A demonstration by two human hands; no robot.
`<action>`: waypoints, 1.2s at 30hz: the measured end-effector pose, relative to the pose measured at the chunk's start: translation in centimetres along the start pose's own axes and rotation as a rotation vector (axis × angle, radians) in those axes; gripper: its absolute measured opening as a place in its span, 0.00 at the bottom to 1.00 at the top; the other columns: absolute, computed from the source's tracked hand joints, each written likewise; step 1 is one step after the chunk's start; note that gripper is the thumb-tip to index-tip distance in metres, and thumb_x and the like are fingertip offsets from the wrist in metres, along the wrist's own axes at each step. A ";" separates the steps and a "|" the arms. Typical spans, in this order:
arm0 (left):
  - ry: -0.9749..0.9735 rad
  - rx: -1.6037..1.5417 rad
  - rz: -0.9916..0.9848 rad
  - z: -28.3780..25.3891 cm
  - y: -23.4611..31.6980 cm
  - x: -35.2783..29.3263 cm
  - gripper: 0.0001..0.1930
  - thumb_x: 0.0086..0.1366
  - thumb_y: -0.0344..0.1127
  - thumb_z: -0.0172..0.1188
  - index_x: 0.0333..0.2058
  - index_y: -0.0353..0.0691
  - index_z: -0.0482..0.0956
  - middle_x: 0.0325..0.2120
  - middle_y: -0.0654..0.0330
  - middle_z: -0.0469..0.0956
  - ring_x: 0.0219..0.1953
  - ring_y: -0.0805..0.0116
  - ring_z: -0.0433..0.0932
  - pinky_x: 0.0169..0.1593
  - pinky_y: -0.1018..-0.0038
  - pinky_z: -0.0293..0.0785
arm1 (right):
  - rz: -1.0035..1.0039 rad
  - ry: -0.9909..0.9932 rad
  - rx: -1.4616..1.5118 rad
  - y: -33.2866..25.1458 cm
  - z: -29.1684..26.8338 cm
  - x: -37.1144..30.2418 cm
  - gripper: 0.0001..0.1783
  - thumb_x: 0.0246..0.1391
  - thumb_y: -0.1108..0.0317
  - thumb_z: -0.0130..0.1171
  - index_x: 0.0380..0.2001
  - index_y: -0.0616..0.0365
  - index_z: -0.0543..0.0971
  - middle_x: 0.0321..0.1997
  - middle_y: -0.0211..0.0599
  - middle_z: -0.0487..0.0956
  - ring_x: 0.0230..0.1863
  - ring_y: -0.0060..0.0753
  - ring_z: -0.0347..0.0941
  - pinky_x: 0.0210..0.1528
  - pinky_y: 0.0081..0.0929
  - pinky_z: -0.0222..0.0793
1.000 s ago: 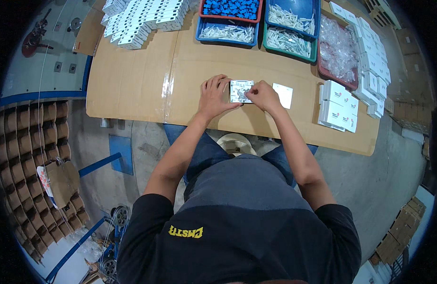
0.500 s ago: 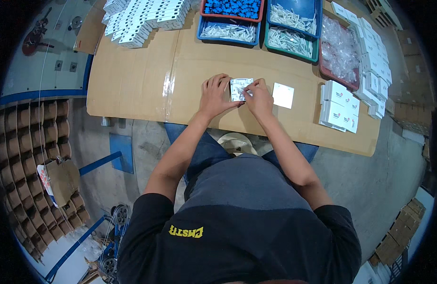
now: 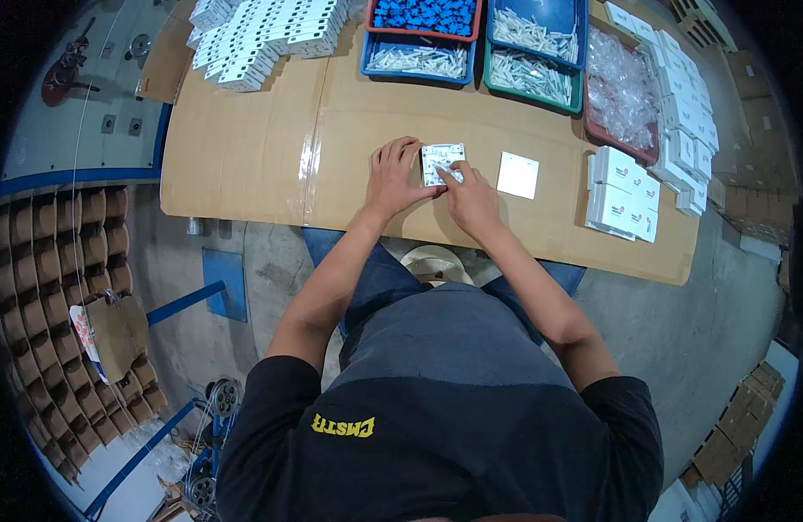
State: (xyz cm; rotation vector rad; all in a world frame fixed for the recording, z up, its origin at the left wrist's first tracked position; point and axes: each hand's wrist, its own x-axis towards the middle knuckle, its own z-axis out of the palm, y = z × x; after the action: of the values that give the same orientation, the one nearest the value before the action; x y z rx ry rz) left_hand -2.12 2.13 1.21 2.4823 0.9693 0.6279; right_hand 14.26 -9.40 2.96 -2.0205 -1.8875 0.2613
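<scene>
On the cardboard sheet, a small square white piece with a grey pattern on its top lies in front of me. My left hand grips it from its left side, thumb along the near edge and fingers at the far left corner. Over the near right part of the piece is my right hand, its fingers bent together and the fingertips touching the top. Whatever may be between those fingertips is too small to make out. To the right of that hand lies a flat white square plate.
Ahead stand a red tray of blue parts, a blue tray of white sticks, more stick trays and a red tray of clear plastic. White boxes are stacked far left and right. The cardboard's near edge borders my lap.
My right hand has shifted slightly left and nearer to me on the square piece, uncovering more of its top. The left hand keeps its place.
</scene>
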 end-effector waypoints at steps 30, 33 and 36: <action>0.006 0.015 0.001 -0.2 0.1 0.2 0.44 0.45 0.61 0.75 0.58 0.44 0.73 0.58 0.59 0.70 0.63 0.59 0.66 0.64 0.59 0.57 | 0.237 -0.114 0.127 -2.5 -2.6 -2.2 0.28 0.55 0.65 0.59 0.60 0.57 0.75 0.73 0.52 0.63 0.45 0.57 0.82 0.41 0.48 0.80; 0.015 -0.019 -0.015 -0.2 0.0 0.4 0.44 0.45 0.61 0.75 0.58 0.45 0.73 0.57 0.58 0.71 0.63 0.57 0.66 0.65 0.56 0.57 | 0.250 -0.099 0.176 -2.2 -2.8 -1.7 0.28 0.56 0.66 0.59 0.61 0.57 0.75 0.72 0.50 0.63 0.48 0.55 0.81 0.42 0.48 0.80; 0.016 0.009 -0.017 0.1 -0.3 0.4 0.45 0.44 0.62 0.75 0.58 0.44 0.72 0.57 0.60 0.70 0.62 0.60 0.66 0.63 0.59 0.58 | 0.224 -0.008 0.178 -1.9 -2.2 -1.0 0.28 0.58 0.63 0.60 0.61 0.58 0.74 0.69 0.50 0.64 0.54 0.55 0.77 0.46 0.48 0.78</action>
State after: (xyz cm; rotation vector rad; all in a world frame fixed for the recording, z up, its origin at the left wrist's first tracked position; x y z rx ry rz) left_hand -1.98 2.55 1.12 2.4782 1.0001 0.6404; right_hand 13.22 -10.59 5.65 -2.1088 -1.5798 0.4780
